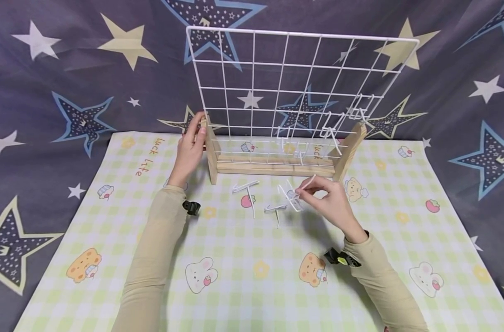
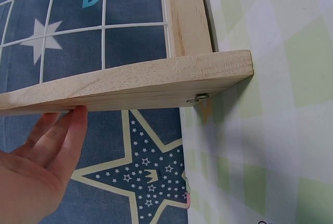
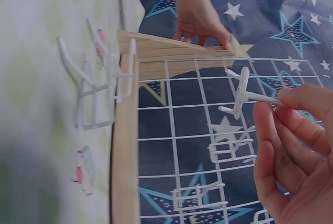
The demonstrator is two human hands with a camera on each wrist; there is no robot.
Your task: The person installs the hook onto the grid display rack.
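We have a white hook (image 3: 242, 95) pinched by its stem between the thumb and fingertips of our right hand (image 1: 328, 198), right of centre in the head view. Our left hand (image 1: 190, 147), left of centre, rests its fairly straight fingers against the outer face of the wooden side piece (image 1: 212, 154); we cannot tell how hard it presses. For good handling, we should keep that pressure light, enough to steady the wire grid (image 1: 279, 91) without tipping it. The stem pinch leaves the hook's crossbar and prongs free, but it may twist, so we should watch their angle against the wires. We should also lift clear of the loose hooks (image 1: 247, 186) at mid-frame and the hung hooks (image 1: 328, 132) at the grid's lower right, which could snag.
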